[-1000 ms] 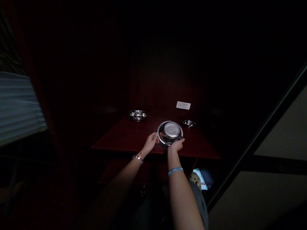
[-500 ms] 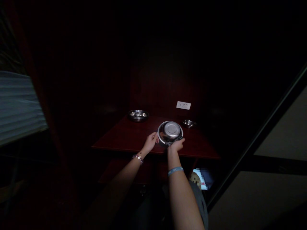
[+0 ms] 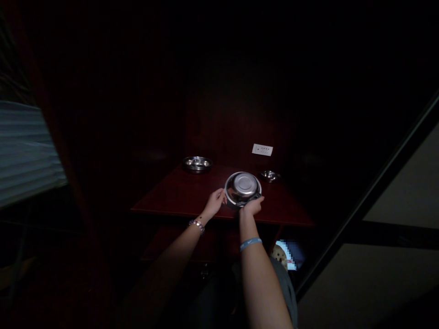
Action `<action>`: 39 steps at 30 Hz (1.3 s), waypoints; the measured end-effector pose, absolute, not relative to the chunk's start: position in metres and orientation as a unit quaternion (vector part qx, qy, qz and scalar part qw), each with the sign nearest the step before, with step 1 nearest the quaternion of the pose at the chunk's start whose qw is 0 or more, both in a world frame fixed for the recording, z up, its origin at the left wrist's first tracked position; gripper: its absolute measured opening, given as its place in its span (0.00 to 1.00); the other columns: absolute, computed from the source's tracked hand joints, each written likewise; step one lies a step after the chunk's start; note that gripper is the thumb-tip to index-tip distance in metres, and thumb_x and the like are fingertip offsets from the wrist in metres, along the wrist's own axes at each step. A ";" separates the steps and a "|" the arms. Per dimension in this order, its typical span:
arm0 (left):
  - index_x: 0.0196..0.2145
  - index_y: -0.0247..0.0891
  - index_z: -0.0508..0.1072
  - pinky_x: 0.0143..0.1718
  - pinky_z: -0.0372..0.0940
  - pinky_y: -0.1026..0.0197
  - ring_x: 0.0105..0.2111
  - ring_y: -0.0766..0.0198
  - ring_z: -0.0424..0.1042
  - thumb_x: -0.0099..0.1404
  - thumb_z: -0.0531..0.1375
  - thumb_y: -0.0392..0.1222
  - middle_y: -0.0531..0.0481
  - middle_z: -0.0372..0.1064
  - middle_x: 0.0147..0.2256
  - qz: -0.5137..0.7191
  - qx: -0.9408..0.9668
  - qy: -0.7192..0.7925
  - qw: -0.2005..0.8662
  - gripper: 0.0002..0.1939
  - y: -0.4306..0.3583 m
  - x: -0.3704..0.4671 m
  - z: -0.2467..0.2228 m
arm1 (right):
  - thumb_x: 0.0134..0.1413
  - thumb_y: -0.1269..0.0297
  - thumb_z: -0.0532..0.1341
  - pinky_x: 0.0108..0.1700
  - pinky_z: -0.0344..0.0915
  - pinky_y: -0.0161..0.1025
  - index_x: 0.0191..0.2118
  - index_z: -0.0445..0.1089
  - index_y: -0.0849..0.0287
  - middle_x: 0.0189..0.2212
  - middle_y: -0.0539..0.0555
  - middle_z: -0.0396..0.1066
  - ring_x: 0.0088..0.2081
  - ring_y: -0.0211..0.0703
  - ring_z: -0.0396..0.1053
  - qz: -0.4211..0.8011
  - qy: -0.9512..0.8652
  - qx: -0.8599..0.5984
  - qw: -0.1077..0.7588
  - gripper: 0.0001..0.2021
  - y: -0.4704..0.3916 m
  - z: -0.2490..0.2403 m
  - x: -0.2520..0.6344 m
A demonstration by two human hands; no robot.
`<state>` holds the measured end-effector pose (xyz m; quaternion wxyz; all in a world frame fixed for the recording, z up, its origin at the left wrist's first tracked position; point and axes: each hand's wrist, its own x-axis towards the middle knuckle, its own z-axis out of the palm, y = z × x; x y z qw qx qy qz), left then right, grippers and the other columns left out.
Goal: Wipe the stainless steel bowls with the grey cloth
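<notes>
Between my hands is a shiny metal bowl (image 3: 244, 185), its base turned up and towards me. My left hand (image 3: 216, 201) is closed on the bowl's rim at the left. At the near right side, my right hand (image 3: 253, 206) grips the rim, its fingers partly hidden. Beneath is a dark red wooden shelf (image 3: 171, 196); whether the bowl touches it I cannot tell. Further back on the left rests a wider metal bowl (image 3: 197, 164), open side up, possibly a stack. A small metal bowl (image 3: 270, 176) sits at the back right, also open side up.
A white wall socket (image 3: 262, 150) is on the back panel above the small bowl. Dark cabinet walls rise on both sides. Pale slatted material (image 3: 29, 151) shows at far left, and a slanted dark frame edge (image 3: 363, 201) at right. Below is a spotted pale shoe (image 3: 279, 256).
Almost nothing differs. The whole view has shifted very slightly, while both hands keep the same hold on the upturned bowl.
</notes>
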<state>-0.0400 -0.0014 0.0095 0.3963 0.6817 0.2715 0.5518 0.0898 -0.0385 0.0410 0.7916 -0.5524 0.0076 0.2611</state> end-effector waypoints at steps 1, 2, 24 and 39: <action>0.24 0.38 0.64 0.25 0.58 0.64 0.20 0.68 0.62 0.66 0.52 0.52 0.54 0.63 0.18 0.551 0.682 0.271 0.397 0.17 -0.001 -0.040 0.009 | 0.61 0.47 0.45 0.33 0.70 0.34 0.43 0.73 0.73 0.40 0.67 0.75 0.40 0.46 0.75 0.260 0.010 -0.549 0.794 0.32 -0.039 0.041 0.090; 0.24 0.38 0.64 0.25 0.58 0.64 0.20 0.68 0.62 0.66 0.52 0.52 0.54 0.63 0.18 0.552 0.682 0.271 0.397 0.17 -0.001 -0.040 0.010 | 0.61 0.47 0.46 0.34 0.69 0.34 0.43 0.73 0.73 0.41 0.67 0.75 0.40 0.46 0.75 0.258 0.011 -0.548 0.796 0.31 -0.039 0.041 0.090; 0.25 0.38 0.64 0.24 0.58 0.65 0.19 0.69 0.61 0.66 0.52 0.51 0.55 0.62 0.18 0.563 0.669 0.266 0.406 0.17 -0.003 -0.039 0.012 | 0.63 0.51 0.46 0.34 0.68 0.32 0.42 0.73 0.74 0.42 0.67 0.75 0.40 0.45 0.74 0.267 0.008 -0.539 0.799 0.29 -0.047 0.052 0.087; 0.26 0.38 0.65 0.25 0.59 0.64 0.20 0.68 0.62 0.67 0.51 0.52 0.55 0.63 0.19 0.560 0.686 0.251 0.391 0.18 0.000 -0.040 0.009 | 0.61 0.48 0.44 0.32 0.70 0.34 0.44 0.72 0.74 0.39 0.67 0.75 0.40 0.47 0.75 0.267 -0.001 -0.552 0.790 0.32 -0.038 0.041 0.091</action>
